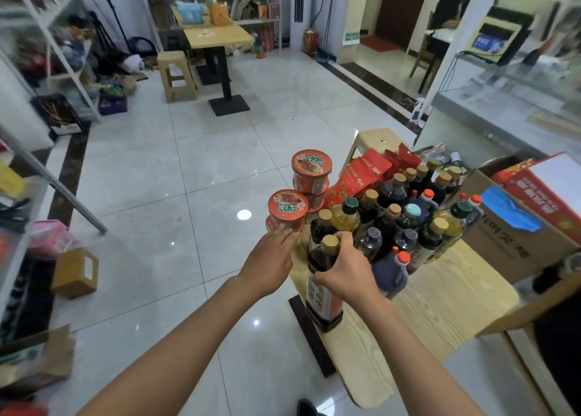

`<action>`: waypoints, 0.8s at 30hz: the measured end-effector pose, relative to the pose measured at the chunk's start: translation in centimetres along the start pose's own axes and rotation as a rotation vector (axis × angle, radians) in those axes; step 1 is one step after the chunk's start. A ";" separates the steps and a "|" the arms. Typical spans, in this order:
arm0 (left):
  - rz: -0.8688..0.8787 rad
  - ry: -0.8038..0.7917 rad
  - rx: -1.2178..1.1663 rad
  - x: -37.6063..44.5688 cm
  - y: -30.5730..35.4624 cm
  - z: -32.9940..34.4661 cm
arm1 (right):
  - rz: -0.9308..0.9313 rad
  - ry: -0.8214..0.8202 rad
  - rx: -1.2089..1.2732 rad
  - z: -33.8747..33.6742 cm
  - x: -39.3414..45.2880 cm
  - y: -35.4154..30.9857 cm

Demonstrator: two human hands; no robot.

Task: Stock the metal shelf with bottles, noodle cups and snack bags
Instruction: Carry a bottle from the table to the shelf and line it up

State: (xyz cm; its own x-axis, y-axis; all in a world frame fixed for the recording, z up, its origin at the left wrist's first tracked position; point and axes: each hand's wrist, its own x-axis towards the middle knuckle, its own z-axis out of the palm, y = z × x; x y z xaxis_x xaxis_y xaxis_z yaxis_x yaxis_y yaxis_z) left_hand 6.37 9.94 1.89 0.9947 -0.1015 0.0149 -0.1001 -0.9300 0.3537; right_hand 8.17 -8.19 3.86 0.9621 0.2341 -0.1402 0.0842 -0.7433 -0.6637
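Dark sauce bottle: the tall dark-brown plastic bottle with a tan cap and orange label (pixel 323 277) stands at the near left corner of the pale wood-grain table (pixel 440 296), at the front of a crowd of similar bottles.
Your right hand: your right hand (pixel 349 274) is wrapped around that bottle's shoulder and upper label, fingers curled closed on it, thumb on the near side.
Your left hand: your left hand (pixel 270 258) is flat and spread, fingertips touching the lower rim of the near stack of red noodle cups (pixel 286 209); it has hold of nothing yet.
Other stock: a second stack of red noodle cups (pixel 311 173) stands farther back, red snack bags (pixel 361 176) lean behind the bottles, and a cardboard box (pixel 509 227) sits at the right.
Shelf: a white metal shelf (pixel 37 54) runs along the far left wall, well apart from the table.
Handling, bottle: it looks full, so judge it heavy and smooth-sided; the neck alone may slip, so keep your grasp low on the shoulder or support the base.
Handling, cups: light, thin-walled and easily crushed; stacked, they may topple, so take them from the sides of the lower cup.
Risk: neighbouring bottles stand touching; lift straight up before you swing away.
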 end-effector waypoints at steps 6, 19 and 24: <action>-0.070 0.074 -0.066 -4.3 -3.9 -3.8 | -0.165 0.020 0.113 0.7 -2.0 -8.3; -0.362 0.374 -0.651 -21.8 -14.6 -15.9 | -0.638 -0.068 0.354 9.0 -6.8 -32.0; -0.493 0.593 -0.682 -30.3 -18.9 -20.4 | -0.832 -0.179 0.477 13.9 -11.4 -40.5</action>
State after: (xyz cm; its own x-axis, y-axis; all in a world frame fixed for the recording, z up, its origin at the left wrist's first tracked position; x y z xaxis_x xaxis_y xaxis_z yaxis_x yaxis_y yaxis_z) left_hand -21.44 37.77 13.89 0.7912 0.6000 0.1183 0.1717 -0.4035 0.8987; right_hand -9.79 27.97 22.10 0.5859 0.6900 0.4249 0.5670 0.0256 -0.8233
